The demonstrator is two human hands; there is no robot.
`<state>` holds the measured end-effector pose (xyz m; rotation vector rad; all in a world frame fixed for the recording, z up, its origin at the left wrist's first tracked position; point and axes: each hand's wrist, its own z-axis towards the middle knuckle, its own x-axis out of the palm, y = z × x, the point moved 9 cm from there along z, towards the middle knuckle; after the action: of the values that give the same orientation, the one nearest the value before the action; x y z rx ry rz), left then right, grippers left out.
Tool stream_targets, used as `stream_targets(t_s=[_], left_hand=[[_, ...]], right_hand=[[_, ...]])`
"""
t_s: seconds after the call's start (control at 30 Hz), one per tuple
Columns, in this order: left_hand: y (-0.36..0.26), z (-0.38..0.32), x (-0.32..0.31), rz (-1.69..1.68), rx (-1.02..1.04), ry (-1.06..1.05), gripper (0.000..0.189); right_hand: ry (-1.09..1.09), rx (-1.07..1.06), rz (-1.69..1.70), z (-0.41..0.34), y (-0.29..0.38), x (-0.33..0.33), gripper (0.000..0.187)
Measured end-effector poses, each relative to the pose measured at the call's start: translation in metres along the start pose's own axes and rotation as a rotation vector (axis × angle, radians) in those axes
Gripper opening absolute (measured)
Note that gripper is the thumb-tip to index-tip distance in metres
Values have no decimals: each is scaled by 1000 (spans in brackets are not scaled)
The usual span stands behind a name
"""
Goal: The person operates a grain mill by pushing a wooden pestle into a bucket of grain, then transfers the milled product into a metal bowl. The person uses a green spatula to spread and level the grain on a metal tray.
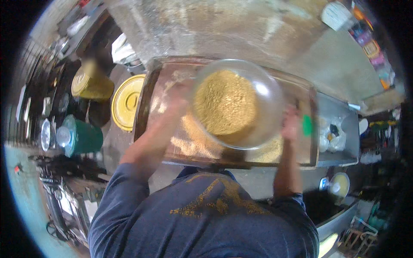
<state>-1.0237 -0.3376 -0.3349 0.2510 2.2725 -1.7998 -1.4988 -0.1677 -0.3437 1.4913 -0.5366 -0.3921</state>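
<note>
A clear round bowl (270,106), possibly a sieve, is raised over a wooden tray (298,151) with a raised rim. Coarse tan powder (226,103) is heaped in it, mostly on its left side. My left hand (181,96), blurred, grips the bowl's left side. On the opposite side my right hand (290,122) holds the edge, its fingers partly hidden. Beneath the bowl, pale tan granules (193,140) lie spread on the tray. A finer yellowish pile (269,151) sits nearer my right forearm.
A bright green object (307,125) is at the tray's right end. Beyond it stands a grey metal bin (350,129) holding plastic bags (337,142). To the left are a yellow lidded bucket (129,103), another yellow container (93,85) and a green bucket (85,135). A stained wall or floor surface (226,32) borders the tray's far side.
</note>
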Motion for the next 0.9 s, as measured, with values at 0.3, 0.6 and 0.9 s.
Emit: stream_targets(t_s=[0.3, 0.6, 0.9], left_hand=[[-42, 26, -8, 38, 384, 253, 38], [14, -17, 54, 117, -7, 186, 41], [48, -2, 28, 24, 235, 21, 26]], right_hand=[[86, -35, -8, -3, -4, 13, 26], [-84, -296, -316, 8, 56, -65, 28], [-77, -18, -45, -1, 4, -53, 13]])
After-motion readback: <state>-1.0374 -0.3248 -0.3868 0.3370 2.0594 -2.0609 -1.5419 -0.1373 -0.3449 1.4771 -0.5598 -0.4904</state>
